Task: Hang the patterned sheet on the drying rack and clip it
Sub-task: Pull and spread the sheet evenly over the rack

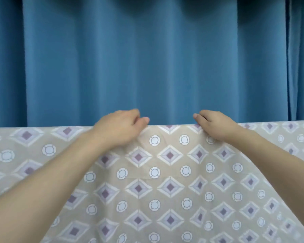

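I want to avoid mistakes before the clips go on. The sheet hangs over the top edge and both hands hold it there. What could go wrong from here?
1. No clip is visible on the patterned sheet; if the left hand and right hand let go, it may slide off.
2. The fabric bunches between the hands, so clipping now may fix wrinkles in place.
3. The rack itself is hidden under the sheet, so a clip may miss the bar.

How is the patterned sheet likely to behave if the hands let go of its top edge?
The patterned sheet looks thin and floppy: it puckers under the left hand and the right hand. Draped without visible clips, it may well slide.
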A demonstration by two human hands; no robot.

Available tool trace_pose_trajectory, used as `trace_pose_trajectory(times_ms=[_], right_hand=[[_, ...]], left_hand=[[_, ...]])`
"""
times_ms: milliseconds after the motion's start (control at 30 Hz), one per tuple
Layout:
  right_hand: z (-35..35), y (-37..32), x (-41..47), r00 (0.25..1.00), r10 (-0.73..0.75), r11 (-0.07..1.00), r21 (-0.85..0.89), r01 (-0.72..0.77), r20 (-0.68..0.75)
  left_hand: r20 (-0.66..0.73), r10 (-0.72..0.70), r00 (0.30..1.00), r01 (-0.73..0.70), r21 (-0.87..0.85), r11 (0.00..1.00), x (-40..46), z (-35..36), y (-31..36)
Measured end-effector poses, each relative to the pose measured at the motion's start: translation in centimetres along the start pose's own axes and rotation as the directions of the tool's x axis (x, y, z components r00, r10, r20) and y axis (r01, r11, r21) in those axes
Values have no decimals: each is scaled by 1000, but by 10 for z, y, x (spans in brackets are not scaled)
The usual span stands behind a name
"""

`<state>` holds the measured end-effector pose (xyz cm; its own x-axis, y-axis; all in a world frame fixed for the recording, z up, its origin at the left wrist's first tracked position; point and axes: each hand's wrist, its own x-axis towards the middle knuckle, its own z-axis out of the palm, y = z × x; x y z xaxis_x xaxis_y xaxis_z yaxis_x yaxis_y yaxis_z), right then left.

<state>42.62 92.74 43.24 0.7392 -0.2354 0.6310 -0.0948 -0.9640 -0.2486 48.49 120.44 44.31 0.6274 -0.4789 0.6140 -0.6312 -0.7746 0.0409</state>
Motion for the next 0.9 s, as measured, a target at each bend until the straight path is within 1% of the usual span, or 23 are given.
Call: trace_pose_trajectory(times_ms=[33, 100, 133, 167, 200, 233, 267, 300, 333, 400, 433, 467, 500, 533, 567, 600, 633, 667, 700, 767, 800, 867, 900], right_hand=[[4, 1, -3, 999, -13, 999, -37, 11, -47], [8, -1, -6, 993, -28, 997, -76, 19, -113], [8, -2, -6, 993, -27, 997, -71, 19, -111], [7, -2, -5, 997, -18, 998, -57, 14, -79], [5, -3, -2, 1000, 0, 999, -39, -1, -25], [2, -5, 0, 999, 29, 999, -17, -28, 43], [-1, -6, 3, 991, 63, 998, 4, -64, 120], [-5, -8, 7, 975, 97, 995, 11, -101, 199], [-8, -10, 10, 957, 126, 992, -4, -129, 262], [-13, -12, 11, 934, 149, 989, -27, -149, 326], [-13, -12, 10, 938, 139, 990, -10, -143, 319], [-11, -10, 7, 957, 110, 993, 17, -118, 269], [-6, -5, 2, 986, 52, 999, 8, -54, 158], [2, 1, -5, 999, -38, 998, -58, 37, -9], [10, 9, -12, 972, -135, 984, -142, 109, -192], [18, 19, -20, 919, -208, 968, -202, 146, -334], [25, 29, -26, 867, -256, 956, -242, 163, -428], [30, 36, -31, 834, -274, 951, -262, 162, -479], [34, 42, -33, 822, -272, 951, -270, 150, -501], [34, 44, -31, 836, -228, 957, -274, 97, -500], [31, 40, -28, 858, -194, 957, -285, 58, -476], [19, 32, -19, 928, -110, 948, -319, -10, -356], [13, 29, -14, 956, -74, 950, -310, -19, -284]], left_hand=[[-43, 69, 997, -66, 59, 996, -4, 8, 15], [-63, 176, 982, -155, 256, 954, -7, 22, 35], [-51, 193, 980, -167, 320, 932, -5, 24, 38], [-7, 172, 985, -160, 324, 933, 0, 23, 37], [76, 117, 990, -133, 256, 958, 4, 17, 35], [197, 51, 979, -81, 145, 986, 10, 10, 34], [327, 4, 945, -19, 43, 999, 17, 2, 34], [440, -20, 898, 23, -2, 1000, 22, -5, 34], [529, -38, 848, 50, -8, 999, 26, -11, 34], [650, -50, 759, 99, -39, 994, 34, -13, 32], [687, -42, 725, 133, -79, 988, 37, -12, 31], [705, -34, 709, 155, -108, 982, 40, -10, 29], [714, -29, 700, 168, -124, 978, 42, -8, 27], [722, -28, 691, 180, -134, 974, 43, -6, 27], [728, -28, 685, 188, -140, 972, 44, -5, 28], [728, -28, 685, 192, -144, 971, 43, -4, 30], [723, -28, 690, 187, -141, 972, 42, -5, 32], [710, -28, 704, 167, -127, 978, 41, -5, 34], [687, -30, 726, 135, -99, 986, 39, -5, 36], [596, -38, 802, 62, -20, 998, 34, -1, 43], [513, -39, 857, 31, 24, 999, 32, 4, 49], [262, 27, 965, -69, 153, 986, 26, 21, 66], [133, 98, 986, -126, 218, 968, 22, 31, 75]])
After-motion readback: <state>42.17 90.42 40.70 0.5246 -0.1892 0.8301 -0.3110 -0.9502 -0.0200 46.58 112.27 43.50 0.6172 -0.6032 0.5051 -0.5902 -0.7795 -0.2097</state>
